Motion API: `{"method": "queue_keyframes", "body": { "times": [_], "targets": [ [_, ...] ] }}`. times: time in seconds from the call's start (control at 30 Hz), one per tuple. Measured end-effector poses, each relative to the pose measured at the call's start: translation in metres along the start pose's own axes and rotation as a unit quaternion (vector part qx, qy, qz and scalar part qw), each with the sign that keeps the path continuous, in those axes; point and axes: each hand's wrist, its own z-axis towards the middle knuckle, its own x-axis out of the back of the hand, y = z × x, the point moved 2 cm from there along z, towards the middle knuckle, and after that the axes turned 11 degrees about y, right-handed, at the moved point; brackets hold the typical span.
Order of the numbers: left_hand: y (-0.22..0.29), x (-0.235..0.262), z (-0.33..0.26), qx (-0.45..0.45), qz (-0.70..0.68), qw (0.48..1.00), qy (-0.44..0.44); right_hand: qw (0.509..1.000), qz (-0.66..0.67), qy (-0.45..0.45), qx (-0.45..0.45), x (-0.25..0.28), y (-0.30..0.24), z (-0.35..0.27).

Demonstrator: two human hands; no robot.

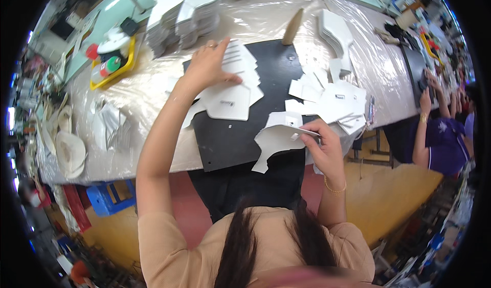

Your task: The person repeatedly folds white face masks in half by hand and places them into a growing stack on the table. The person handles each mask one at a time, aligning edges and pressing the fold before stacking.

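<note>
My left hand [208,65] reaches over a fanned stack of white shoe-upper pieces [232,94] on a black work board [222,140]. Its thumb and fingers are spread, with the thumb resting on the stack. At the board's near right edge, my right hand [325,147] pinches a curved white shoe-upper piece [279,137] between thumb and fingers, lifted and tilted. Just beyond that hand lies a loose heap of white pieces [342,101], some with a small dark mark.
A wooden-looking pointed tool [292,27] stands at the board's far edge. Tall stacks of white pieces [197,12] rise behind. A yellow tray [130,58] with bottles sits at left, beside more white pieces [110,124]. At right, a person in purple [445,145] works along the table.
</note>
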Motion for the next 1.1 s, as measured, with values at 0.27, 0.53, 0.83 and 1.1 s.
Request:
{"method": "queue_keyframes", "body": {
  "times": [0.27, 0.53, 0.83, 1.1],
  "targets": [
    [0.036, 0.016, -0.073, -0.118, 0.140, 0.981, -0.071, 0.999, 0.013, -0.047, -0.019, -0.014, 0.002, 0.006],
    [0.017, 0.025, -0.065, -0.088, -0.010, 0.996, -0.026, 0.999, -0.011, -0.048, -0.011, -0.016, 0.003, 0.005],
    [0.091, 0.035, -0.151, -0.275, 0.161, 0.946, 0.057, 1.000, -0.001, -0.031, -0.001, -0.012, 0.009, 0.002],
    [0.045, 0.068, -0.089, 0.031, -0.176, 0.984, 0.021, 0.999, 0.032, -0.018, 0.000, -0.003, 0.010, -0.003]
  ]
}}
